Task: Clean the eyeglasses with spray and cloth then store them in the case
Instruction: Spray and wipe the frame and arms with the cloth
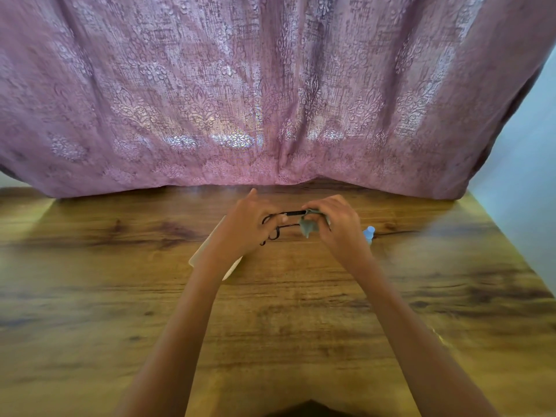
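Your left hand (245, 225) grips the thin dark-framed eyeglasses (278, 225); your right hand (334, 224) pinches the grey-green cloth (310, 227) (wiping step); next, the white case (210, 251).

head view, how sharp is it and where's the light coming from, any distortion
Head view: soft all over, the table grain smeared as if by motion; hands, eyeglasses and cloth only roughly resolved. Light glows through the pink curtain from behind, brightest low at centre. Wide-angle bowing curves the table's far edge and the curtain's sides.
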Motion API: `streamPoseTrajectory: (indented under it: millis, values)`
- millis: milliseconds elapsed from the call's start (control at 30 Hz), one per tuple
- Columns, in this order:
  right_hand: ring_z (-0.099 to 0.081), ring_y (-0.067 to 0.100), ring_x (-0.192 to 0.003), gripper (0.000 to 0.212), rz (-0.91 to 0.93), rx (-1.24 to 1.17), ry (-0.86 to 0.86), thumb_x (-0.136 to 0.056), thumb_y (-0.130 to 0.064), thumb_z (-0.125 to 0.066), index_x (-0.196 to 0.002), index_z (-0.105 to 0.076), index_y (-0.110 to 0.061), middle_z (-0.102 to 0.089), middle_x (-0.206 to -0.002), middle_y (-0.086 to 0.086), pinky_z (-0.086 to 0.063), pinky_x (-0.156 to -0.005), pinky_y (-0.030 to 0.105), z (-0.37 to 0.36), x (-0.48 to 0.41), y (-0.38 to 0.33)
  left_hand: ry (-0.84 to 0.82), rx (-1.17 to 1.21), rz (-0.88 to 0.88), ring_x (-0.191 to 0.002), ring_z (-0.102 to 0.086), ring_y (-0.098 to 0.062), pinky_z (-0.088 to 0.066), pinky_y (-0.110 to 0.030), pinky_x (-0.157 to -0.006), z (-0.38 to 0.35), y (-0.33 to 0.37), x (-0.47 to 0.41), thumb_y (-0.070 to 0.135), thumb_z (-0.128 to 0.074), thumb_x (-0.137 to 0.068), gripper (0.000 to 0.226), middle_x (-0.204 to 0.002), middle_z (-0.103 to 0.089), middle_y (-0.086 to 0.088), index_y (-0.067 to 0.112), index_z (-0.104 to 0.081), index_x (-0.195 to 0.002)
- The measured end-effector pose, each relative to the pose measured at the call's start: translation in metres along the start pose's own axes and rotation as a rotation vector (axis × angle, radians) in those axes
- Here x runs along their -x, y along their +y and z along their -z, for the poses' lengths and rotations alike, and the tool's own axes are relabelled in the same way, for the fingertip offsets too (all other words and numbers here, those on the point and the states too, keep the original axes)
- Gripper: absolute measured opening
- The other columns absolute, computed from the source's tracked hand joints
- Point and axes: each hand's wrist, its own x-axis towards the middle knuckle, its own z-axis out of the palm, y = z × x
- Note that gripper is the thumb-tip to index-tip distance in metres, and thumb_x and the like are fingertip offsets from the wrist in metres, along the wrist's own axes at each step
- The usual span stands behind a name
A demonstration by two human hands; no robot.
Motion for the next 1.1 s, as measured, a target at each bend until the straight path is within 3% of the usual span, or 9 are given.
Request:
streamPoseTrajectory:
  millis: [100,200,367,533,600,700,767,867,1100]
  values:
    - [-0.059,0.014,-0.087,0.021,-0.103,-0.027,0.052,-0.082,0.002,-0.061,-0.094,-0.074,-0.01,-0.072,-0.088,-0.003,-0.037,-0.077,0.007,0.007,0.001,0.011,0.023,-0.001,0.024,-0.074,-0.067,-0.025,-0.016,-0.032,-0.116,0.002,-0.004,0.002,0.021,-0.062,-0.09,0.022,-0.078,-0.074,-0.008,0.003,-0.073,-0.082]
    - [-0.058,0.012,-0.087,0.021,-0.149,-0.045,0.073,-0.084,0.0,-0.06,-0.094,-0.075,-0.012,-0.067,-0.089,-0.014,-0.038,-0.076,0.007,0.013,0.001,0.011,0.045,0.012,0.011,-0.071,-0.067,-0.026,-0.02,-0.035,-0.115,0.003,-0.004,0.004,0.021,-0.063,-0.089,0.023,-0.076,-0.074,-0.009,0.002,-0.073,-0.08]
    - [-0.061,0.013,-0.088,0.017,-0.285,-0.112,0.144,-0.085,-0.003,-0.068,-0.097,-0.076,-0.012,-0.062,-0.09,-0.02,-0.049,-0.078,0.027,0.013,0.0,0.01,0.071,0.036,0.025,-0.07,-0.066,-0.028,-0.019,-0.038,-0.117,0.002,0.001,0.001,0.019,-0.064,-0.09,0.02,-0.077,-0.073,-0.013,0.003,-0.074,-0.083]
    - [-0.065,0.002,-0.087,0.019,-0.619,-0.345,0.202,-0.085,-0.014,-0.073,-0.103,-0.076,-0.02,-0.072,-0.096,-0.007,-0.051,-0.08,0.017,0.012,0.005,0.015,0.078,0.084,0.1,-0.067,-0.064,-0.025,-0.016,-0.029,-0.117,0.007,-0.001,0.002,0.03,-0.06,-0.089,0.03,-0.074,-0.072,-0.011,0.006,-0.074,-0.079]
    - [-0.066,-0.001,-0.082,0.019,-0.743,-0.417,0.277,-0.085,-0.014,-0.073,-0.102,-0.075,-0.021,-0.074,-0.094,-0.006,-0.052,-0.078,0.016,0.01,0.009,0.015,0.116,0.114,0.168,-0.065,-0.063,-0.014,-0.023,-0.021,-0.109,0.012,0.003,0.003,0.027,-0.063,-0.09,0.021,-0.071,-0.072,-0.005,0.012,-0.076,-0.084]
    - [-0.066,0.001,-0.067,0.013,-0.864,-0.634,0.203,-0.086,-0.008,-0.072,-0.096,-0.075,-0.017,-0.075,-0.079,-0.008,-0.051,-0.061,0.017,0.001,0.019,0.007,0.138,0.167,0.298,-0.053,-0.053,0.014,-0.034,-0.003,-0.077,0.016,0.009,0.002,0.029,-0.062,-0.091,0.019,-0.059,-0.06,0.012,0.018,-0.076,-0.096]
    - [-0.071,0.006,-0.074,0.015,-0.865,-0.756,0.074,-0.086,-0.005,-0.071,-0.099,-0.075,-0.012,-0.076,-0.081,-0.006,-0.056,-0.068,0.023,-0.007,0.023,-0.006,0.132,0.198,0.363,-0.053,-0.05,0.019,-0.035,0.0,-0.061,0.016,0.012,-0.002,0.032,-0.062,-0.09,0.021,-0.068,-0.064,0.01,0.019,-0.075,-0.099]
    - [-0.072,0.016,-0.094,0.021,-0.774,-0.822,-0.011,-0.083,-0.004,-0.072,-0.102,-0.075,-0.012,-0.076,-0.097,0.003,-0.057,-0.086,0.032,-0.014,0.022,-0.023,0.148,0.233,0.44,-0.057,-0.051,0.007,-0.033,-0.005,-0.055,0.013,0.016,-0.01,0.036,-0.063,-0.088,0.023,-0.07,-0.068,0.007,0.018,-0.076,-0.095]
    - [-0.073,0.015,-0.085,0.016,-0.67,-0.744,-0.013,-0.084,-0.014,-0.074,-0.099,-0.076,-0.019,-0.076,-0.088,-0.001,-0.058,-0.08,0.029,-0.015,0.007,-0.041,0.168,0.212,0.491,-0.05,-0.046,0.0,-0.03,-0.01,-0.048,0.008,0.024,-0.02,0.04,-0.062,-0.088,0.026,-0.059,-0.062,0.007,0.019,-0.077,-0.093]
